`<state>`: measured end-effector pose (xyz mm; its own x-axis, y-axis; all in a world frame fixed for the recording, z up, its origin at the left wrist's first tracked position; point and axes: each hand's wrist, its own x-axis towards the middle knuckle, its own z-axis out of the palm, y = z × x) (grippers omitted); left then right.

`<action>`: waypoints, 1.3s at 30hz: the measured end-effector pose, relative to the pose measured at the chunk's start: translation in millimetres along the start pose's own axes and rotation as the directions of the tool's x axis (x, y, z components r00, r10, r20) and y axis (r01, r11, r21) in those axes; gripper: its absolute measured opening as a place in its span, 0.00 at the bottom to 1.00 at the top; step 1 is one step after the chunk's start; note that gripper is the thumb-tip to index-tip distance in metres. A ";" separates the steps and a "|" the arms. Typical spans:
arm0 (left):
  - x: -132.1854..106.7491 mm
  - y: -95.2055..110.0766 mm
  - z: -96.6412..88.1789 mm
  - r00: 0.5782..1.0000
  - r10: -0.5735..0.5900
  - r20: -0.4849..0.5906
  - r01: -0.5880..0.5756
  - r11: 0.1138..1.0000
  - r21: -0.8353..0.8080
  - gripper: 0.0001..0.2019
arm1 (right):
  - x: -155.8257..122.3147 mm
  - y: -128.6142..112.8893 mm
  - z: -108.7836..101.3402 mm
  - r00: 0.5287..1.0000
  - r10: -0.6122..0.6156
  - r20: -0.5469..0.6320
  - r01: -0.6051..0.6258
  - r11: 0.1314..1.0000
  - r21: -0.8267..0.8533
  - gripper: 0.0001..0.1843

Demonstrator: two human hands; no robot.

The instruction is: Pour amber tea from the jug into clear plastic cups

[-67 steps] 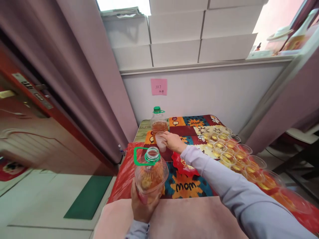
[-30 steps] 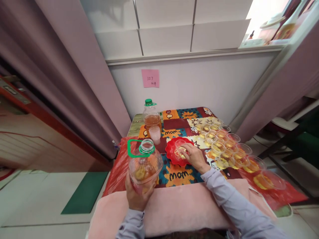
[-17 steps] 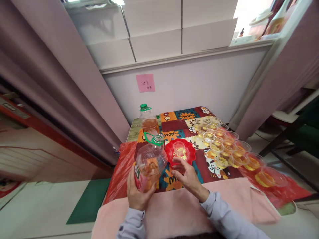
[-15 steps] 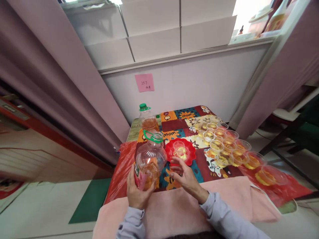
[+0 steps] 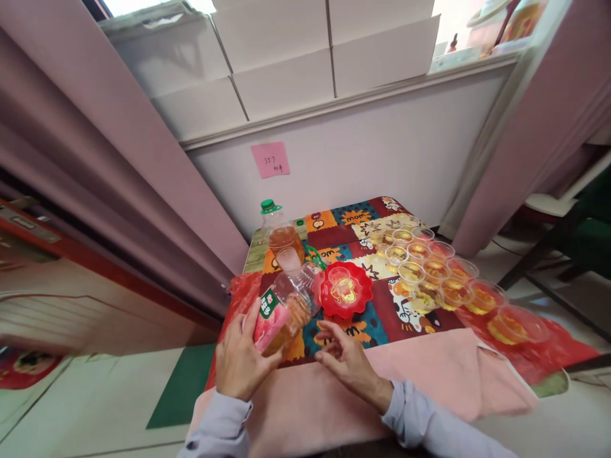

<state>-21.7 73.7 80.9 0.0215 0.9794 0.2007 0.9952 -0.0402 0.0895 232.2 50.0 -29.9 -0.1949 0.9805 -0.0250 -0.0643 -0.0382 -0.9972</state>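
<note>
My left hand [image 5: 238,364] grips the base of a large clear jug [image 5: 286,304] of amber liquid with a pink label. The jug is tilted far over, and its green-ringed mouth points at a clear plastic cup [image 5: 340,280] standing on a red scalloped plate [image 5: 347,290]. My right hand [image 5: 344,360] hovers just below the jug, fingers spread and empty, palm turned toward it. A stack of empty cups [image 5: 288,259] stands behind the jug, in front of a capped bottle [image 5: 277,231] of the same liquid.
Several filled plastic cups [image 5: 432,275] stand in rows along the right side of the patchwork-covered table [image 5: 415,318]. A pink cloth [image 5: 429,369] lies over the near edge. A curtain [image 5: 124,159] hangs at left, and white boxes [image 5: 286,70] are stacked on the ledge behind.
My right hand set a cup on the red plate, let go and drew back toward me. My left hand tipped the jug from upright toward the cup.
</note>
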 end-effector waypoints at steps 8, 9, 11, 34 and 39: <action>2.6 6.2 -9.4 1.000 0.013 0.024 -0.017 0.988 0.151 0.48 | -19.3 35.1 -11.8 0.997 -0.030 -0.066 0.024 0.995 -0.100 0.22; 3.1 6.9 -10.3 0.999 0.014 0.029 -0.018 0.987 0.157 0.48 | -19.5 34.8 -11.7 0.997 -0.046 -0.056 0.040 0.994 -0.107 0.21; 4.0 8.4 -12.5 0.999 0.012 0.040 -0.018 0.986 0.168 0.48 | -19.8 33.6 -10.6 0.997 -0.073 -0.035 0.069 0.991 -0.114 0.20; 19.1 29.6 -33.2 0.996 0.075 0.048 -0.085 0.953 0.292 0.45 | -19.9 29.1 -9.7 1.000 -0.027 -0.014 0.026 0.998 -0.064 0.24; 23.8 32.1 -39.5 0.995 0.078 0.068 -0.096 0.944 0.315 0.48 | -19.9 29.6 -10.0 0.999 -0.029 -0.016 0.028 0.998 -0.059 0.23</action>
<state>7.0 87.9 127.1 0.1057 0.9844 0.1405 0.9678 -0.0694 -0.2421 244.0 31.4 -59.6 -0.1775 0.9841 0.0030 -0.0124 0.0008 -0.9999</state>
